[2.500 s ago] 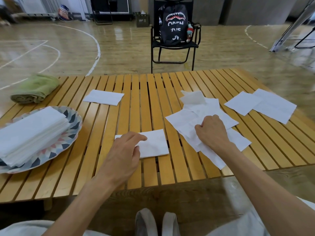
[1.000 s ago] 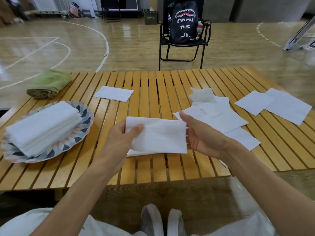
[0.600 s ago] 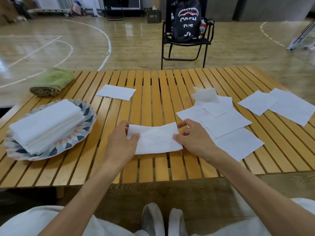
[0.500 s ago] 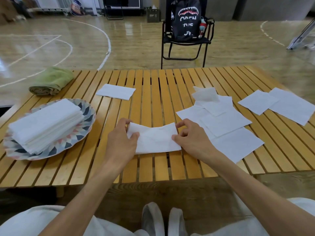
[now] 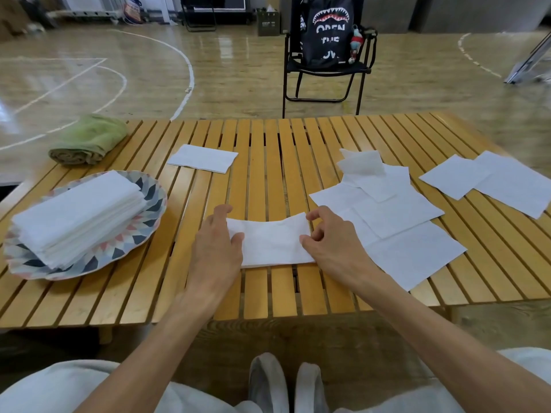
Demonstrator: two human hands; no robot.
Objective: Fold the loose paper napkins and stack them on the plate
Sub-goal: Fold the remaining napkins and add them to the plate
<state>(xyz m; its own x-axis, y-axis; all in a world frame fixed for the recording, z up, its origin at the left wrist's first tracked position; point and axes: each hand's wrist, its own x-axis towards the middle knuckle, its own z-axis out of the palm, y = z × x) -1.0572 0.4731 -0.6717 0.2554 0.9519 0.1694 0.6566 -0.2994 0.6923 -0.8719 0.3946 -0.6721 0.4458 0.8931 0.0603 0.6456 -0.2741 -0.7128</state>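
Lying flat on the slatted wooden table point(image 5: 262, 162), near its near edge at centre: one folded napkin point(image 5: 272, 241), held at both short ends. Left end pinched by left hand point(image 5: 216, 248), thumb on top of the paper, fingers curled round the far left corner. Right end pinched by right hand point(image 5: 331, 242), thumb and forefinger closed on the far right corner, remaining fingers curled. Far edge of the napkin bowed downward between the two grips.

Positioned at the left of the table: patterned plate point(image 5: 149, 192), loaded with a stack of folded napkins point(image 5: 79, 214), stack aligned diagonally and reaching past the plate rim at the near left.

Spread to the right of the right hand, touching and overlapping one another: a pile of loose napkins point(image 5: 396, 219), nearest sheet reaching the table's near edge. Crumpled slightly at the far end of that pile: one smaller sheet point(image 5: 362, 163). Placed farther right, near the right table edge: two more flat napkins point(image 5: 489, 180), overlapping. Located far of the hands, left of centre, apart from the rest: a single folded napkin point(image 5: 202, 158).

Rolled at the far left corner: green towel point(image 5: 89, 138). Standing on the floor beyond the table: black folding chair point(image 5: 325, 76) carrying a black backpack point(image 5: 326, 31).
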